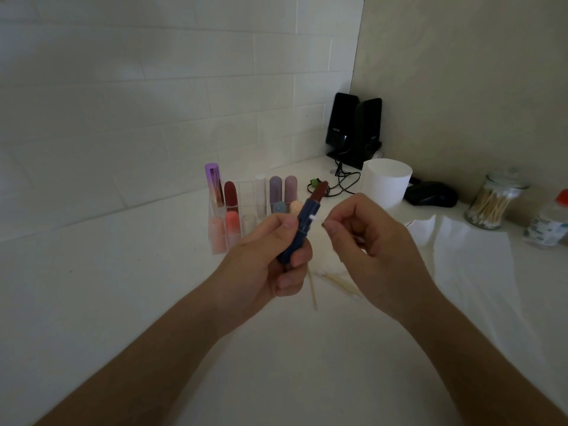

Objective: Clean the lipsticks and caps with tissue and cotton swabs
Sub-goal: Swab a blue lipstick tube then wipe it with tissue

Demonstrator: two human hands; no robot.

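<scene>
Now, above the white counter (pixel 123 302), my left hand (pixel 267 256) is gripping the uncapped blue lipstick (pixel 302 226), tilted up and away, while my right hand (pixel 372 241) is pinching a cotton swab (pixel 313 218) against its tube.

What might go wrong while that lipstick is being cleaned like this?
1. The lipstick in the left hand is uncapped, with its brown bullet wound out. The cotton swab pinched by the right hand touches the tube just below the bullet, so a slip could smear or dent it.
2. The rack of lipsticks stands right behind both hands; a jerk forward might topple some.
</scene>
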